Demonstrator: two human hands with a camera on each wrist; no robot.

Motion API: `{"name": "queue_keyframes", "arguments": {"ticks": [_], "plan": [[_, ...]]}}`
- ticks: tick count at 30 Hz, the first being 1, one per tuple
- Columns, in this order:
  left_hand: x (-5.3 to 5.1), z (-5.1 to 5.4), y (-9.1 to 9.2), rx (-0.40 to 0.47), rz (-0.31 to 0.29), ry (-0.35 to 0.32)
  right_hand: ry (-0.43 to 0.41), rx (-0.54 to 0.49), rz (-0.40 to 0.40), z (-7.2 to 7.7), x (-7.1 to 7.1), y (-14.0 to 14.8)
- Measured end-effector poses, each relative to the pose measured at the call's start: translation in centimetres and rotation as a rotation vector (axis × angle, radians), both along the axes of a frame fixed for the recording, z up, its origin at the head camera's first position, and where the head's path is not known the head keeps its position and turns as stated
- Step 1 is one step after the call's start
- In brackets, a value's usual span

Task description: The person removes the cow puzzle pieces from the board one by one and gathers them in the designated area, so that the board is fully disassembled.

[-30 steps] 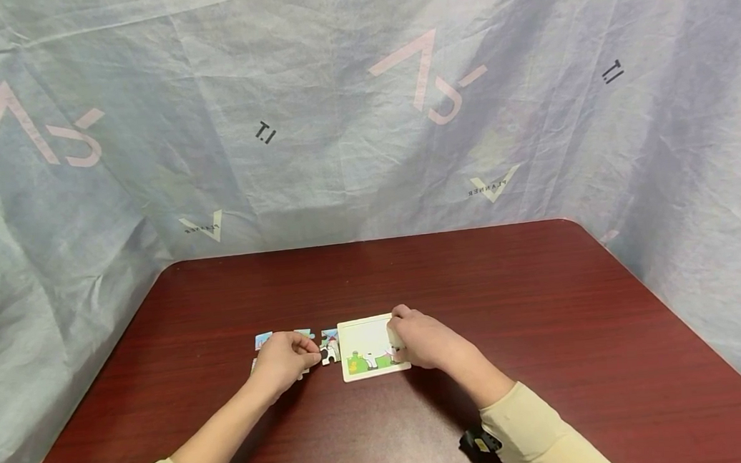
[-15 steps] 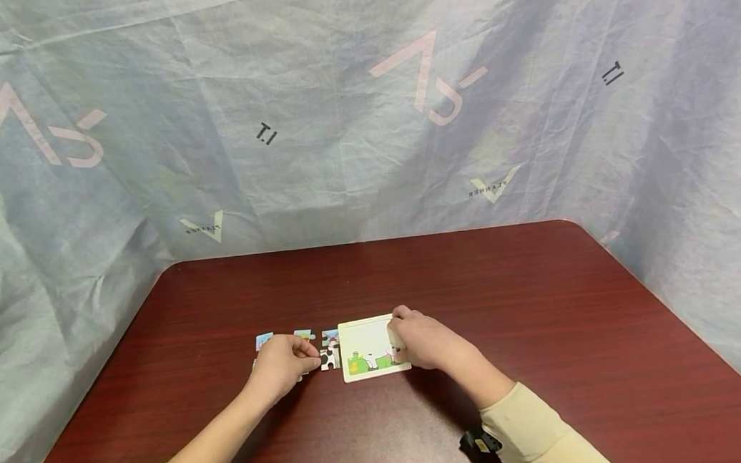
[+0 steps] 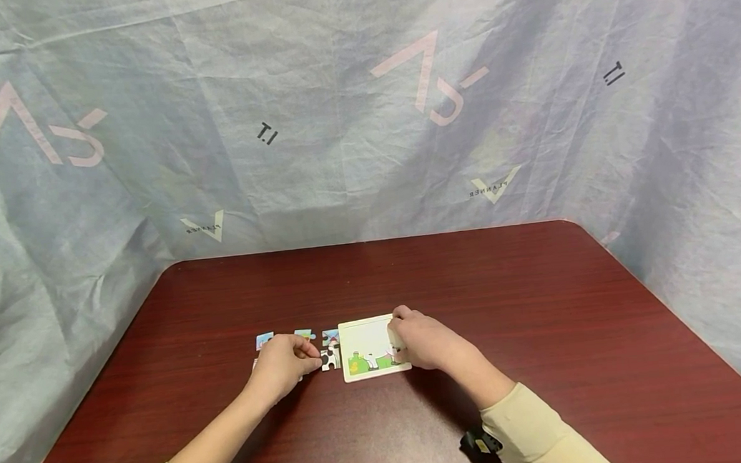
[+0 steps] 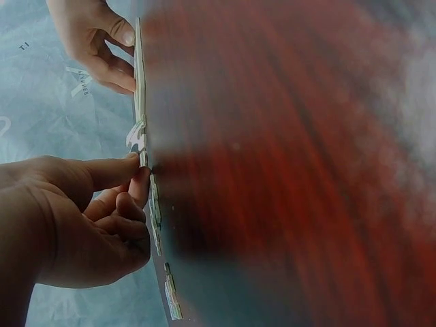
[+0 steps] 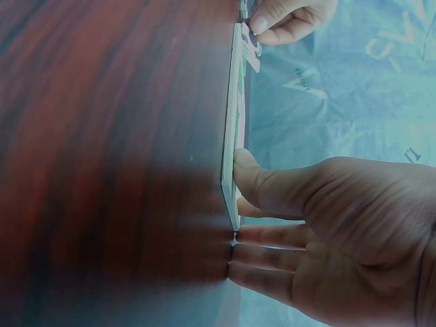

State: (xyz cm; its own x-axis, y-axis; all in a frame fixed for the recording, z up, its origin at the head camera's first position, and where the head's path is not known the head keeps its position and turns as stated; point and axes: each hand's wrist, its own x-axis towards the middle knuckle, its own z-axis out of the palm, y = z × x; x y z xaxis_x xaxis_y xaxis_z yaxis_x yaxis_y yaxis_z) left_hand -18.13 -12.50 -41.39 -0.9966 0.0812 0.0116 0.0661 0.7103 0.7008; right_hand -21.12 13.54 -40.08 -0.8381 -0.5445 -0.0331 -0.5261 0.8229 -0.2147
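In the head view, my left hand (image 3: 280,365) pinches a black-and-white patterned jigsaw piece (image 3: 329,359) between thumb and index finger. The piece tilts up beside the left edge of a pale puzzle tray (image 3: 366,332). Along the tray's lower part runs a strip of picture with green ground and animals. My right hand (image 3: 424,339) holds the tray at its right side, thumb on its near part and fingers along the edge; it covers the tray's right end. From the right wrist view, the thumb (image 5: 248,167) lies on the tray (image 5: 233,122), with the other fingers reaching down at its end.
Loose jigsaw pieces lie left of the tray: a blue one (image 3: 264,340), another (image 3: 304,334), and one with a red detail (image 3: 330,336). Others are partly hidden under the left hand. The dark red table (image 3: 477,274) ends at a hanging grey cloth (image 3: 339,155).
The patterned piece in my left hand has shifted slightly down and turned a little over the last second. The right hand and the tray stay put.
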Motion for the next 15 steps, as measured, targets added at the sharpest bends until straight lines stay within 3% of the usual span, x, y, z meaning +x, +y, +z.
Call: {"name": "queue_keyframes", "arguments": {"ticks": [15], "plan": [[0.08, 0.04, 0.0, -0.008, 0.002, -0.003, -0.008, -0.032, -0.002, -0.09, 0.03, 0.09]]}}
